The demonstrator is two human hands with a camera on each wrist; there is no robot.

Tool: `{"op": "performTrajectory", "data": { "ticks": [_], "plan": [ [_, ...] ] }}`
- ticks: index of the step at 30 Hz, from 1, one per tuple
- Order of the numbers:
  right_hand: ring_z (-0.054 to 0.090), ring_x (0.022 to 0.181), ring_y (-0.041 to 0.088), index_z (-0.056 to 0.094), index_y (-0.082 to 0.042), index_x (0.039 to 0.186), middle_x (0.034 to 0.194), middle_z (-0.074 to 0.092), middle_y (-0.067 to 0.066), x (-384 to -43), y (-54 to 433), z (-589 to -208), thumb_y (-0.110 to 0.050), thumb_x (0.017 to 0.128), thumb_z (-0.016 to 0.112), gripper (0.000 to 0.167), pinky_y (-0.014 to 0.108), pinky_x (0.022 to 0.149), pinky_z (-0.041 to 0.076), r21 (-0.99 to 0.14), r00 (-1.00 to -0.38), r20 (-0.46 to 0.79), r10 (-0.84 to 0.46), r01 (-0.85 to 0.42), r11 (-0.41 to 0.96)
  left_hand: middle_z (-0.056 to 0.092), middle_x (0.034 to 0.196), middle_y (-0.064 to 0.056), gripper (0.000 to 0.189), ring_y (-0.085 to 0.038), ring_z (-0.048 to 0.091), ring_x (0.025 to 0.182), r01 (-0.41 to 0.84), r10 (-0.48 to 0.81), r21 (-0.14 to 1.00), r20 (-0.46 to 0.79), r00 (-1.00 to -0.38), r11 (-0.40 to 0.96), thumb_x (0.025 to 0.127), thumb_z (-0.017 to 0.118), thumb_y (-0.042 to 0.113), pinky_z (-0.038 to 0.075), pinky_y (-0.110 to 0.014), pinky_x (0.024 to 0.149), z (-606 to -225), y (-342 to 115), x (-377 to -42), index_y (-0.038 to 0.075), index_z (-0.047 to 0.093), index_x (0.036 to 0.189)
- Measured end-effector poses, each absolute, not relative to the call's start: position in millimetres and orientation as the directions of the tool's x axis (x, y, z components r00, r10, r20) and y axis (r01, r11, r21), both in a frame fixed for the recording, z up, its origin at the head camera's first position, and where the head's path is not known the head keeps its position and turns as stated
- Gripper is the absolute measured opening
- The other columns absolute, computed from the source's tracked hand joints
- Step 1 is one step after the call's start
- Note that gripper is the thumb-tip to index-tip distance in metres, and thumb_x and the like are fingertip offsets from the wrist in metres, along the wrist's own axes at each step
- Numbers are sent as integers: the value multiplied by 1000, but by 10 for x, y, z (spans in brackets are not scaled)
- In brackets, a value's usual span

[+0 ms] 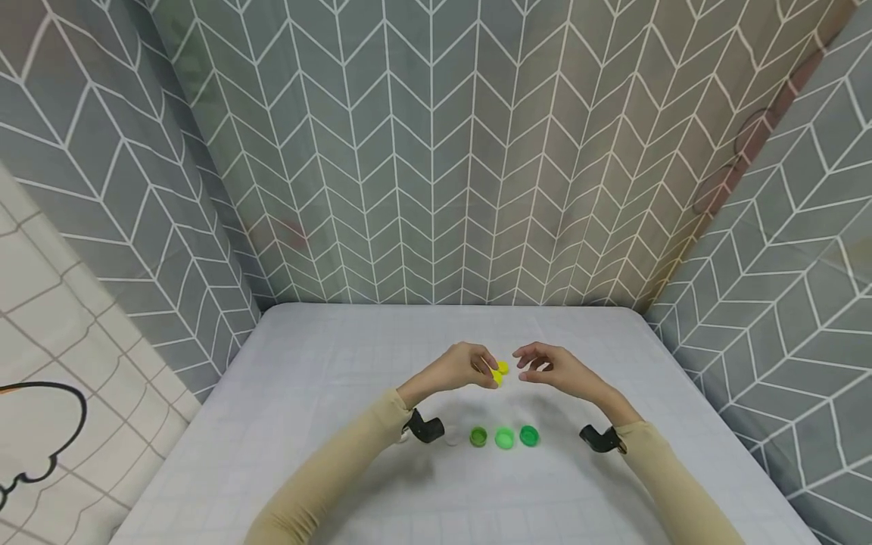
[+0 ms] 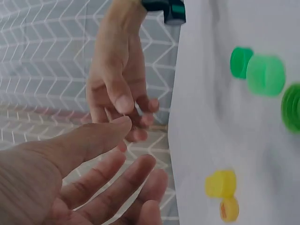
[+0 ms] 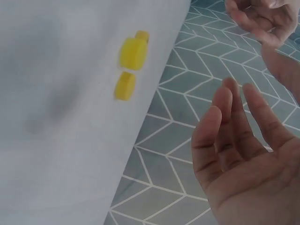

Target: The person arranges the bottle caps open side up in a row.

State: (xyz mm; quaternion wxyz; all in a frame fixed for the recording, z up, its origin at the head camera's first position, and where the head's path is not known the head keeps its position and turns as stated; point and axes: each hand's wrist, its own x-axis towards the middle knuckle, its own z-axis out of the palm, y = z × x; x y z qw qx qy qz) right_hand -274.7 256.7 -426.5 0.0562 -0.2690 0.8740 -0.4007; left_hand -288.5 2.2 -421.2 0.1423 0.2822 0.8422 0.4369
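Note:
Several small yellow bottle caps point(image 3: 133, 52) lie close together on the white cloth, one overlapping another in the right wrist view. In the head view my left hand point(image 1: 470, 365) is above them and partly covers them. The left wrist view shows this hand point(image 2: 93, 183) with its fingers loosely bent and nothing in them. Facing it from the right, my right hand point(image 1: 555, 369) hovers with fingers apart. Its palm point(image 3: 253, 173) is bare in the right wrist view. Nearer to me stand an olive-green cap point(image 1: 478, 437), a light green cap point(image 1: 504, 437) and a darker green cap point(image 1: 529, 435) in a row.
A white cloth point(image 1: 327, 348) covers the table. Left of the green caps lies a pale, hardly visible round piece point(image 1: 453, 435). Patterned grey curtains point(image 1: 429, 189) hang behind and on both sides. Black wrist cameras point(image 1: 425, 428) sit below the sleeves.

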Motion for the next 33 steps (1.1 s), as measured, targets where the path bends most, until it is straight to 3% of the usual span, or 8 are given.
{"op": "performTrajectory", "data": {
  "ticks": [10,18,24,29,33],
  "plan": [
    [60,100,28,58,-7,127,117,61,21,-2921,2426,-4241,-18,89,71,42,27,79,51,-736,-863,115,-491,-406,542,70,87,-2,27,-14,67,78,281,487,834,17,-873,475,79,80,13,54,-32,74,-4344,-144,-3226,10,68,103],
    [61,96,29,61,-2,124,119,60,24,-3150,2214,-4382,-21,86,73,44,30,78,52,-697,-836,89,-542,-441,566,67,103,-16,42,-22,61,87,305,443,707,-13,-896,638,77,81,11,53,-33,74,-4533,-80,-3347,2,65,115],
    [61,98,31,60,1,125,117,61,21,-3231,2055,-4469,-15,86,72,44,33,80,52,-683,-815,6,-580,-427,593,67,99,-10,41,-19,61,83,306,429,627,-50,-902,716,76,82,14,52,-31,71,-4684,-4,-3399,4,68,113],
    [63,98,30,61,3,123,118,61,21,-3271,1977,-4544,-11,84,72,43,31,76,54,-681,-819,-37,-573,-399,614,68,99,-9,40,-19,62,83,294,430,624,-75,-900,724,74,83,12,52,-31,71,-4761,24,-3407,3,69,110],
    [63,103,31,63,3,120,119,63,18,-3309,1955,-4604,-11,82,75,42,35,82,54,-640,-831,-48,-554,-400,656,68,99,-8,38,-18,62,83,282,418,620,-82,-905,732,74,83,12,52,-30,71,-4794,38,-3410,3,70,109]
  ]
}}
